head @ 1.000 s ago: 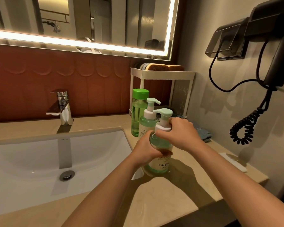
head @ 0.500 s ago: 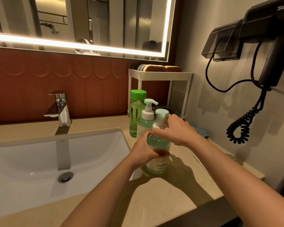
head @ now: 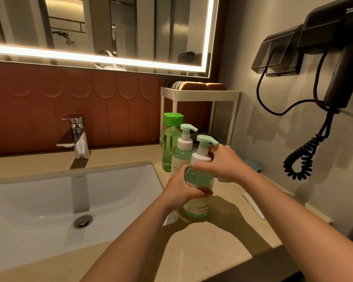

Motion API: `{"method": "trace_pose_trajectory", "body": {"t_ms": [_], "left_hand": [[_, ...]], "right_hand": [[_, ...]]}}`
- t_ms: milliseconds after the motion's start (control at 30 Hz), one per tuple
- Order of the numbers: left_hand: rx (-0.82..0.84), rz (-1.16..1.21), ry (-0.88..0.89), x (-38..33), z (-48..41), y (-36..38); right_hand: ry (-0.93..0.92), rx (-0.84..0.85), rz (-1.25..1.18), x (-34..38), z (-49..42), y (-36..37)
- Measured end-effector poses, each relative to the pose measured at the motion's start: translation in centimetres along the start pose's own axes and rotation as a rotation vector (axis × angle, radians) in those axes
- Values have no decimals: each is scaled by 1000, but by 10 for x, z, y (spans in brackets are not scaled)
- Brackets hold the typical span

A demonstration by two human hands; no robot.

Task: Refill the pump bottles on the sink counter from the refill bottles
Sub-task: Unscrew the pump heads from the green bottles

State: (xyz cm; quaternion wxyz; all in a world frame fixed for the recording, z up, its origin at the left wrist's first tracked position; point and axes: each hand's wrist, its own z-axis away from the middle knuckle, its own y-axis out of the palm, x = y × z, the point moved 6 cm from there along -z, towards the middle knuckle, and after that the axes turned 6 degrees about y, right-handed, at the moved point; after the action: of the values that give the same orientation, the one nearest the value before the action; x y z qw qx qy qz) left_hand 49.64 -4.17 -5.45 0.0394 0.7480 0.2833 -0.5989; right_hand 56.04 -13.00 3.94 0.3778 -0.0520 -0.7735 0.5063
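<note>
A green pump bottle labelled YAPING [head: 199, 180] stands upright on the beige counter [head: 202, 241] right of the sink. My left hand [head: 181, 190] grips its body from the left. My right hand [head: 222, 161] grips its white pump collar, just under the mint pump head. Directly behind it stands a second green pump bottle [head: 181, 153] with a mint pump. Further back is a tall clear green refill bottle [head: 170, 143] with a bright green cap on.
A white basin [head: 49, 200] with a chrome tap [head: 77, 137] fills the left. A white shelf rack [head: 200, 94] stands in the back corner, with a blue cloth [head: 251, 163] beside it. A black hair dryer [head: 334, 47] with a coiled cord hangs on the right wall.
My right hand has shifted round the pump collar, and the pump spout now points to the right. The bottle stays in place in my left hand.
</note>
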Motion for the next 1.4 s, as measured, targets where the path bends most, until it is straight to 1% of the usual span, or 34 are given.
{"method": "trace_pose_trajectory", "body": {"t_ms": [100, 200, 267, 367, 500, 833, 1000, 1167, 1333, 1400], "left_hand": [[-3, -3, 3, 0, 0, -1], [0, -3, 4, -2, 1, -1], [4, 0, 7, -2, 1, -1], [-5, 14, 11, -3, 2, -1], [-4, 21, -1, -4, 3, -1], [-7, 46, 18, -7, 4, 1], [-13, 49, 13, -6, 4, 1], [-11, 51, 3, -5, 3, 1], [-24, 38, -22, -3, 3, 2], [-27, 37, -22, -3, 4, 2]], "right_hand": [[-46, 46, -86, 1, -1, -1], [-52, 94, -172, 0, -1, 2], [-48, 130, -305, 0, -3, 3], [-38, 110, -510, -1, -9, -9], [-43, 84, -490, 4, -13, -17], [-79, -63, -558, 8, 0, -41], [-94, -159, -652, 5, 3, -49], [-34, -241, -728, -10, 4, -51], [178, -251, -828, -45, 7, -35], [218, -263, -845, -52, 9, -31]]}}
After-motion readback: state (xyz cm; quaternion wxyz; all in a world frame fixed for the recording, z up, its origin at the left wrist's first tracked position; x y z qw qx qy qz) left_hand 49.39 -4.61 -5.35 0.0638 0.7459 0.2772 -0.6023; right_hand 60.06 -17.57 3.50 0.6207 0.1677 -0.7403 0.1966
